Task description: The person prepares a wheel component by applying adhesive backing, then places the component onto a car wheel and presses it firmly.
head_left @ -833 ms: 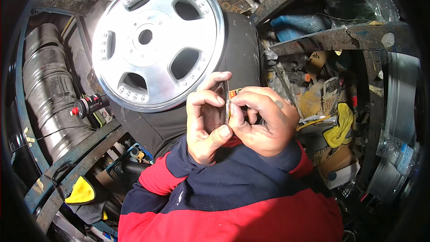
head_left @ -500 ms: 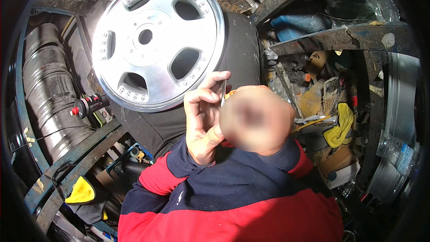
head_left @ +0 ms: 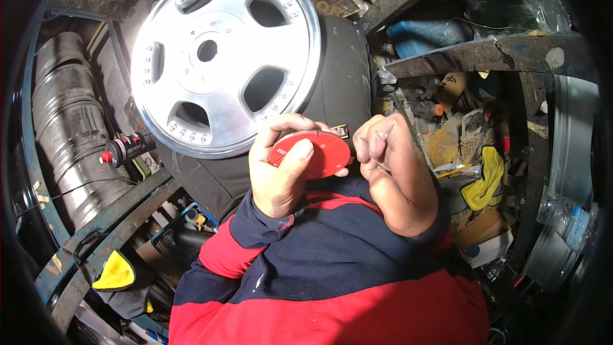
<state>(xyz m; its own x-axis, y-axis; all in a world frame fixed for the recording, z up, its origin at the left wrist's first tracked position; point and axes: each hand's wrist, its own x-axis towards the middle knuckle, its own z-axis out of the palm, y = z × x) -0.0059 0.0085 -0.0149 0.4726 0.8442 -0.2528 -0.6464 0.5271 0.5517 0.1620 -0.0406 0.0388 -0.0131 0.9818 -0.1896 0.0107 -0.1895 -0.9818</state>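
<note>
My left hand is closed on a round red disc, with the thumb across its flat face and the fingers behind. The disc is tilted, and a dark rim shows along its far edge. Just to its right, my right hand is raised with the fingers curled in. A thin pale sliver shows by its thumb and fingers; its kind cannot be made out. Between the hands, beyond the disc, a small black and yellow item is partly visible. A polished silver wheel rim lies face up beyond my hands.
The rim rests on a dark covered support. A black bottle with a red cap is at the left, near stacked metal rims. Yellow-grey gloves hang on the right. Metal frame bars enclose cluttered shelves.
My hands have lowered and moved apart. The thin thing seen edge-on in my left hand is now turned, showing a red face. My right hand, blurred out before, is now plain to see.
</note>
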